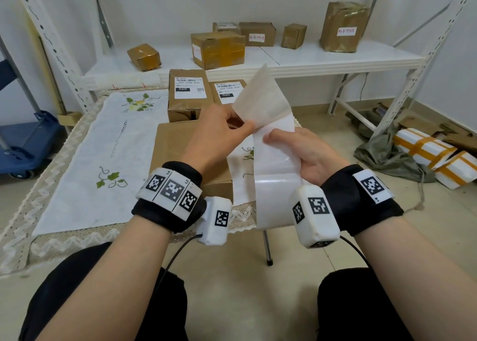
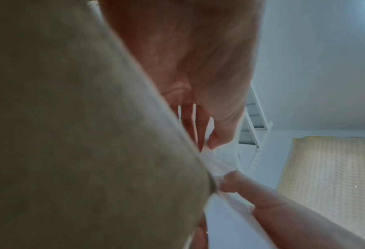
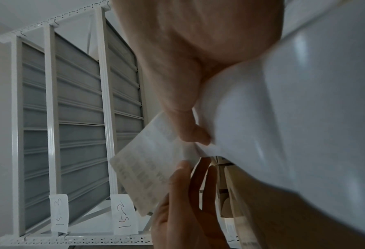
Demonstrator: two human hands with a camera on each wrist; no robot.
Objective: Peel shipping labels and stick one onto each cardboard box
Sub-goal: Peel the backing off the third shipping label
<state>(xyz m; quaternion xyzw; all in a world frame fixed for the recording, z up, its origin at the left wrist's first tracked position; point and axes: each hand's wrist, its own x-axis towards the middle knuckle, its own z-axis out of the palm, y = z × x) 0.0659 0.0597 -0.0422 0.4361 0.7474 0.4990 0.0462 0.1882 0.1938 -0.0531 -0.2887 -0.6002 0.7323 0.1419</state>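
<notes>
Over the table's front right corner, both hands work a glossy white backing strip (image 1: 277, 175). My left hand (image 1: 232, 126) pinches a shipping label (image 1: 262, 98) by its lower corner; the label is mostly peeled off the strip and stands up, its pale back toward me. My right hand (image 1: 291, 144) grips the strip with the thumb on top. In the right wrist view the label (image 3: 147, 168) shows mirrored print beside the strip (image 3: 294, 118). The label (image 2: 70, 134) fills the left of the left wrist view. A plain cardboard box (image 1: 175, 147) lies below my left hand.
Two labelled boxes (image 1: 188, 93) (image 1: 227, 90) stand behind the plain one on the embroidered tablecloth (image 1: 103, 139). Several taped boxes sit on the white shelf (image 1: 309, 57). A blue cart (image 1: 23, 144) is at the left, and white parcels with orange tape (image 1: 433, 155) lie on the floor at the right.
</notes>
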